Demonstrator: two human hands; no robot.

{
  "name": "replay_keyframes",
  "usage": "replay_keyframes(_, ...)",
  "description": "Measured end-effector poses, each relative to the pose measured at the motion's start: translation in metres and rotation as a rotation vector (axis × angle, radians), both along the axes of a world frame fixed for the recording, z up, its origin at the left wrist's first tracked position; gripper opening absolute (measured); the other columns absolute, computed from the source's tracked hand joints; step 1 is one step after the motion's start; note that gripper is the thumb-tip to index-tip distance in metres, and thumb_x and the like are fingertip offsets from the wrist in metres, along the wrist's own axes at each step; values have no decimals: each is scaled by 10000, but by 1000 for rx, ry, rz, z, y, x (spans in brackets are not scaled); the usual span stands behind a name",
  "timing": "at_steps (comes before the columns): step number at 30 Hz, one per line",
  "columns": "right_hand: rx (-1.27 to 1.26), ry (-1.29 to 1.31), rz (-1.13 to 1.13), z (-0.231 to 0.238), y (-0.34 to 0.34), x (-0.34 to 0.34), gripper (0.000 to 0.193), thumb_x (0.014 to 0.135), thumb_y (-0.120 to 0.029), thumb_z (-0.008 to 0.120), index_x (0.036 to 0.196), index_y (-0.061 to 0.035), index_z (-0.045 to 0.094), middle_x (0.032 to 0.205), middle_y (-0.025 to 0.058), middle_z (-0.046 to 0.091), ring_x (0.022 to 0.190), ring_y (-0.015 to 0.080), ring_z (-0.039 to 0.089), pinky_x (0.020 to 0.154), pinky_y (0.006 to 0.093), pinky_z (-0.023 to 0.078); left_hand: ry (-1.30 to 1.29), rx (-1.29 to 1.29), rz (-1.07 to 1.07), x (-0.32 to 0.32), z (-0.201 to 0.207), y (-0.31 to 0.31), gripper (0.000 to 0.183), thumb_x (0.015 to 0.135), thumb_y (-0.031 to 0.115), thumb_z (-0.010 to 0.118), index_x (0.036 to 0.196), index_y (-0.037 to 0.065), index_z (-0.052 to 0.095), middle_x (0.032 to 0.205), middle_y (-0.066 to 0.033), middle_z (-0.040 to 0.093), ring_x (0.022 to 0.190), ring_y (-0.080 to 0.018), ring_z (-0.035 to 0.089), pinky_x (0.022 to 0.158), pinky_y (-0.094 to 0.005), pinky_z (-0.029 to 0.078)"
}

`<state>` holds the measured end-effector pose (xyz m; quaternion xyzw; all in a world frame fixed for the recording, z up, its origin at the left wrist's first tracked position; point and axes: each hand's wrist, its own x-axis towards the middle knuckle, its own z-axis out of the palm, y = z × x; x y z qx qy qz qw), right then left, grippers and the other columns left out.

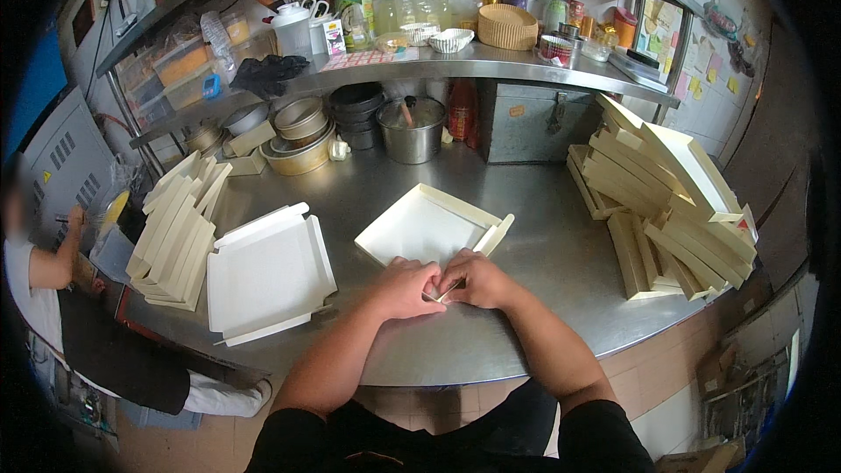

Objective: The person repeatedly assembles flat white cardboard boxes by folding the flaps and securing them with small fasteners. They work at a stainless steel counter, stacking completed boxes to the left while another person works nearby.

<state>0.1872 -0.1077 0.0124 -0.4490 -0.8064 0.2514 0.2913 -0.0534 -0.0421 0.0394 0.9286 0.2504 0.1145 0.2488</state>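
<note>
A shallow cream cardboard box (427, 223), white inside, lies on the steel table right before me, turned so a corner points at my body. At that near corner both hands meet, fingers bent and pressed together on the cardboard. My left hand (405, 287) pinches the left side of the corner, and my right hand (480, 280) grips the right side. Walls stand along the far sides; on the right a flap sticks out at the end. Left of it lies a white cardboard blank (272, 273), mostly flat, with its edge flaps folded outward.
Folded cream boxes are stacked at the left (175, 241) and in a leaning heap at the right (679, 210). Behind stand a metal pot (412, 133), round pans (300, 136) and a grey metal case (536, 127) beneath a loaded shelf (473, 61). Another person (79, 298) stands far left.
</note>
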Motion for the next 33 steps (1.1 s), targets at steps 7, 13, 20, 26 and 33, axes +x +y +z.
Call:
replay_keyframes(7, 145, -322, -505, 13, -4, 12, 270, 857, -343, 864, 1041, -148, 839, 1011, 79, 789, 1101, 319, 690, 1016, 478, 498, 12, 330, 183, -18, -10, 20, 174, 808, 166, 769, 960, 105, 826, 1159, -20, 748, 1256, -300, 595, 1142, -449, 444)
replay_keyframes(13, 65, -322, -290, 20, -6, -3, 213, 981, -314, 743, 1027, -130, 840, 1065, 129, 802, 1107, 374, 709, 1017, 496, 516, 81, 369, 258, -4, -1, 5, 148, 888, 154, 752, 979, 188, 863, 1190, -7, 765, 1289, -284, 575, 1125, -461, 431)
replay_keyframes(20, 94, -185, -239, -6, -1, 23, 613, 836, 78, 602, 1406, -117, 716, 1520, 123, 667, 1526, 375, 494, 1300, 456, 390, -129, 172, 305, -14, -28, 26, 186, 891, 118, 766, 1067, 127, 827, 1193, -72, 748, 1215, -319, 628, 1071, -426, 516)
replay_keyframes(26, 85, -383, -299, 26, -8, 3, 519, 836, 2, 688, 1329, -153, 731, 1420, 83, 721, 1500, 366, 526, 1309, 554, 347, -304, 120, 127, 8, -21, 12, 270, 819, 250, 907, 1022, 107, 799, 1115, -81, 722, 1154, -322, 650, 1039, -430, 536)
replay_keyframes(33, 110, 149, -368, 17, -3, -2, 429, 841, -82, 857, 1219, -83, 654, 1191, 115, 725, 1205, 357, 690, 1187, 496, 454, -659, 177, 134, 13, -13, 15, 322, 825, 297, 938, 873, 70, 714, 1000, -93, 697, 1050, -329, 666, 954, -447, 538)
